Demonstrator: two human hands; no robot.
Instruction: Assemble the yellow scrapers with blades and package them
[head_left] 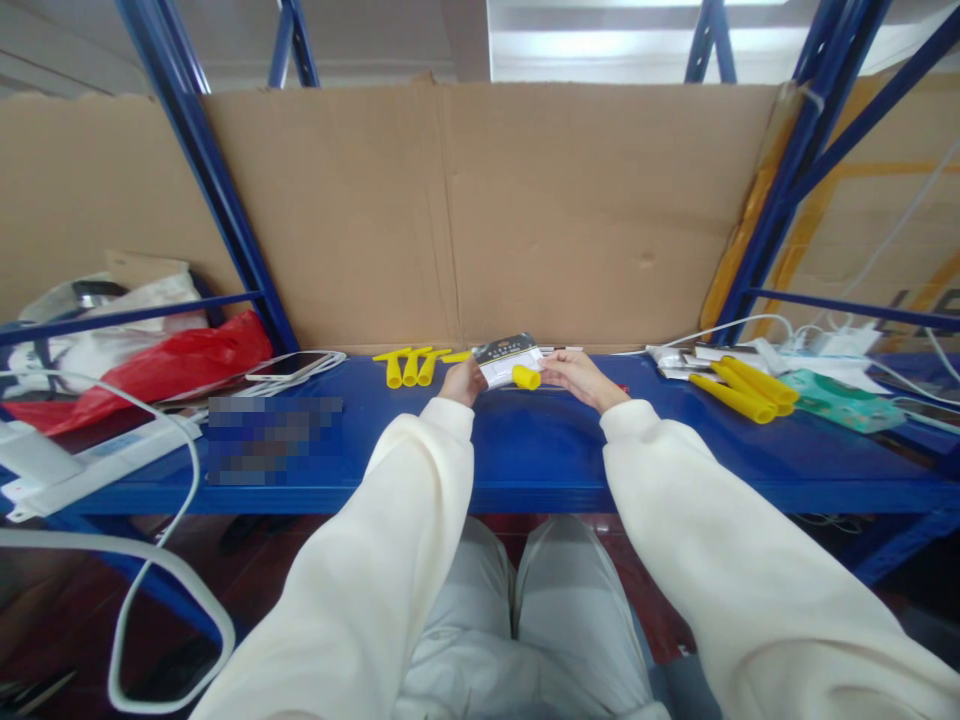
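Over the back of the blue table, my left hand (463,381) is closed on the left edge of a small black-and-white packet (504,354). My right hand (576,376) has its fingers pinched at the packet's right edge. A yellow tapered plastic piece (526,378) shows its wide end against the packet's lower front; whether it is inside or in front, I cannot tell. Just left of my left hand, several yellow plastic pieces (409,370) lie in a row, their round ends towards me.
More yellow cones (742,390) lie at the right beside a green packet (844,400) and white cables. A phone-like object with a cable (296,367), a red bag (225,355) and a white power strip (105,460) are at the left. A cardboard panel (525,220) stands behind.
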